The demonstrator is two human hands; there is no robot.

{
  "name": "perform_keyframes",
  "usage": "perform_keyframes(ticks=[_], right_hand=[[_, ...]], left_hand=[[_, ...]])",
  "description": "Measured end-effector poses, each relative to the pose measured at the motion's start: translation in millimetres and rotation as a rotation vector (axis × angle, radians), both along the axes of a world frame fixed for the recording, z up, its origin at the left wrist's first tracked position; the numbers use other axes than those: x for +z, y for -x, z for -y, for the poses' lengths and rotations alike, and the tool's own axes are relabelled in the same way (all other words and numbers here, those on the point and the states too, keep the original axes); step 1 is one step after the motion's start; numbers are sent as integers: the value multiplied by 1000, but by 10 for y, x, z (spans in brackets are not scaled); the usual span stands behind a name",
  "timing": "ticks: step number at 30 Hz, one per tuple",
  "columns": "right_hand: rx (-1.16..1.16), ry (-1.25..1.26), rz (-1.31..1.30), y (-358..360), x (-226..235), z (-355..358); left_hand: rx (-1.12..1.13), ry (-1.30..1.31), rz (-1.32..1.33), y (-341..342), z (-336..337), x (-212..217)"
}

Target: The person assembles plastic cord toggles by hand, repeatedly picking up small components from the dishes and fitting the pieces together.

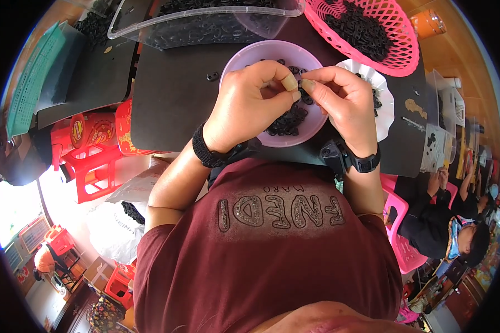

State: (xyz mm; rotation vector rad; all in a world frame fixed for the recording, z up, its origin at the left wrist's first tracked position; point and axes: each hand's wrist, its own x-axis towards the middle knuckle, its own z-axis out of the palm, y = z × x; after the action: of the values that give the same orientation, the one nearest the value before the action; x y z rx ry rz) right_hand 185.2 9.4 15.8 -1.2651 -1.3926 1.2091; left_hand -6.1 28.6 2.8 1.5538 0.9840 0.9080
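My left hand (247, 105) and my right hand (347, 105) meet over a lilac bowl (312, 129). Thumb and forefinger of each are pinched together, fingertips almost touching. Between them is a small black part (300, 86), mostly covered by the fingers, so its exact shape does not show. Below, the bowl holds a heap of similar black parts (288, 121), some with ring-like holes. Partly behind my right hand, a white plate (384, 125) with a wavy rim carries more black pieces.
A clear plastic bin (205, 29) of black parts stands beyond the bowl. To its right is a pink lattice basket (410, 58) with more. One loose piece (212, 76) lies on the dark table (166, 105). Red stools (86, 172) are at left; a co-worker (428, 222) sits at right.
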Motion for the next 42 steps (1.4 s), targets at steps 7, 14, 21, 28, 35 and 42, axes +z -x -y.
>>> perform_keyframes(ticks=[7,14,21,28,35,42], right_hand=[[43,-4,-3,-34,1,11],[97,-341,265,-7,39,48],[101,-527,439,24,-5,51],[110,-592,459,22,-50,55],[97,-643,509,5,-86,79],[32,-553,437,-70,5,91]], left_hand=[[-34,154,221,49,-24,-26],[-109,260,275,94,-63,14],[-135,264,309,94,-74,22],[-148,279,287,101,-67,20],[-186,309,260,99,-98,-45],[-212,316,263,84,-131,64]])
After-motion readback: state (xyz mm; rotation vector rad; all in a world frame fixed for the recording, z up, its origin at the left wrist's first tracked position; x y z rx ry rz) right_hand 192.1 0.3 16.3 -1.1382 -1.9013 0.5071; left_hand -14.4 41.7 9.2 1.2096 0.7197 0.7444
